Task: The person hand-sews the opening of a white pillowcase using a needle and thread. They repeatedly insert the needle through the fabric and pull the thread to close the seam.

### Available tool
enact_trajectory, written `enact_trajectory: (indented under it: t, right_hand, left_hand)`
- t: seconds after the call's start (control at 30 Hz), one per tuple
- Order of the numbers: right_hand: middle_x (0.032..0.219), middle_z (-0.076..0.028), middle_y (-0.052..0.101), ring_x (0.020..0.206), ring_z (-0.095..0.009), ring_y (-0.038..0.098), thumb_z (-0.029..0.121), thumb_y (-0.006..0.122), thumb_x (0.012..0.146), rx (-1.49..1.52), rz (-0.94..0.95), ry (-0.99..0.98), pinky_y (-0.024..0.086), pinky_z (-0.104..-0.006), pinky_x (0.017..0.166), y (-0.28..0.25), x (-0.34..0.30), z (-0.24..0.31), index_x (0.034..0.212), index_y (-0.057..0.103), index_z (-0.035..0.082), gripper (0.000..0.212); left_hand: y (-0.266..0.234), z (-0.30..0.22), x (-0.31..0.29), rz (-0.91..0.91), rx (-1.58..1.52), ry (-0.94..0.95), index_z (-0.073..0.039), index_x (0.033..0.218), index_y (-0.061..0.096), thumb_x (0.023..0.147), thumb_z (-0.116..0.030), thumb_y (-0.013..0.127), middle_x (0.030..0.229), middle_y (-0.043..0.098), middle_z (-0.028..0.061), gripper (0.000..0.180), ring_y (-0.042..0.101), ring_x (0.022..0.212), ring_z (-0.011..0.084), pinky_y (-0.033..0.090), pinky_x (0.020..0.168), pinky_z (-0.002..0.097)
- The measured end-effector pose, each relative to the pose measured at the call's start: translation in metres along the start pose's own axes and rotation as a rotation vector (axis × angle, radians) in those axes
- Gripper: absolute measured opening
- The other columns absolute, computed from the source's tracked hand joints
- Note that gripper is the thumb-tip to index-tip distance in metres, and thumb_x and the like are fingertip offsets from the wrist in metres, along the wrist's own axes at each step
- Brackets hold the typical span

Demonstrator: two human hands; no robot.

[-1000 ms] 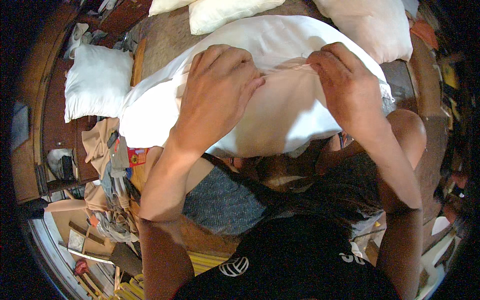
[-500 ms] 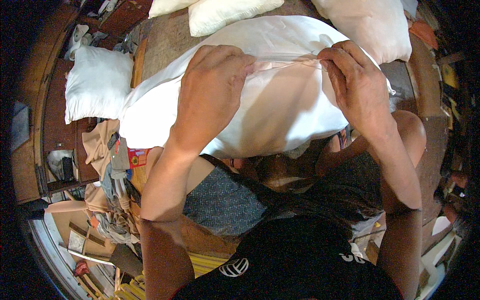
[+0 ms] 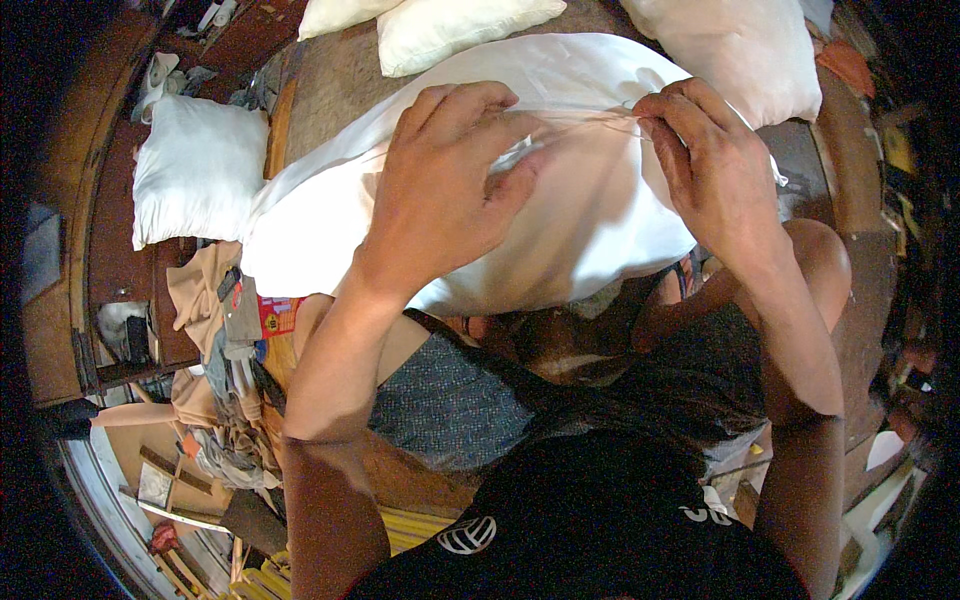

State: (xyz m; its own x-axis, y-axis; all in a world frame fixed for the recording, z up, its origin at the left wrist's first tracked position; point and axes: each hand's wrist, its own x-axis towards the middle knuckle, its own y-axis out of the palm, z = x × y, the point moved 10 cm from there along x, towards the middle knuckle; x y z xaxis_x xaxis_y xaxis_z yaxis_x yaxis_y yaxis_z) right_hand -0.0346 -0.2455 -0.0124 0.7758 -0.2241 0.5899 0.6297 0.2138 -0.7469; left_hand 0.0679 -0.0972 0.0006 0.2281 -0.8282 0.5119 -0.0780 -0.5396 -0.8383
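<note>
A large white pillow (image 3: 590, 215) lies across my lap and the edge of a brown work surface (image 3: 330, 90). My left hand (image 3: 450, 180) presses on its top, fingers curled over a fold of the white fabric. My right hand (image 3: 715, 165) pinches the same fabric edge at the pillow's upper right, fingertips closed on it. A stretched seam line runs between the two hands. The pillow's near side is hidden behind my forearms.
Smaller white pillows lie around: one at the left (image 3: 195, 170), two at the top (image 3: 450, 25), one at the upper right (image 3: 745, 50). A heap of cloth scraps and tools (image 3: 220, 350) sits at my left knee. Yellow slats (image 3: 420, 525) show below.
My right hand has slid right and up along the fabric edge, pulling it taut. My left hand has shifted a little, still pressing on the pillow.
</note>
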Motion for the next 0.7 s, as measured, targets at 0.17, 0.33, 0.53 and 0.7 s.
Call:
enact_trajectory:
  t: [0.17,0.33,0.53,0.7]
  right_hand:
    - [0.098,-0.012,0.067,0.088,-0.035,0.070,0.011,0.070,0.092,-0.021,0.025,0.036,0.059,-0.0451,0.077,0.000,0.000,-0.003,0.104,0.074,0.007,0.013]
    - [0.099,-0.011,0.067,0.088,-0.035,0.070,0.012,0.069,0.093,-0.032,0.013,0.000,0.059,-0.0451,0.077,-0.001,-0.001,-0.001,0.104,0.074,0.007,0.013]
    - [0.099,-0.012,0.067,0.088,-0.035,0.070,0.011,0.069,0.092,-0.033,0.013,0.017,0.059,-0.0452,0.077,-0.002,0.000,-0.004,0.104,0.074,0.007,0.014]
    - [0.100,-0.012,0.068,0.089,-0.036,0.070,0.011,0.069,0.093,-0.054,0.046,0.033,0.059,-0.0454,0.078,0.001,0.001,-0.007,0.105,0.074,0.007,0.014]
  left_hand:
    - [0.013,0.000,-0.004,0.027,0.060,0.026,-0.007,0.097,0.078,0.090,-0.020,0.075,0.117,0.070,0.0104,0.015,0.062,0.112,0.0320,0.050,0.097,0.0438]
    - [0.008,-0.004,-0.005,-0.005,0.028,0.032,-0.007,0.094,0.077,0.089,-0.020,0.076,0.115,0.070,0.0083,0.014,0.062,0.110,0.0297,0.049,0.095,0.0425]
    - [0.009,-0.007,-0.005,-0.031,-0.021,0.043,-0.007,0.092,0.075,0.085,-0.019,0.078,0.116,0.070,0.0075,0.014,0.062,0.110,0.0295,0.050,0.096,0.0425]
    - [0.015,-0.012,-0.004,-0.001,0.015,0.050,-0.007,0.090,0.074,0.083,-0.019,0.080,0.118,0.069,0.0085,0.015,0.062,0.111,0.0306,0.050,0.097,0.0435]
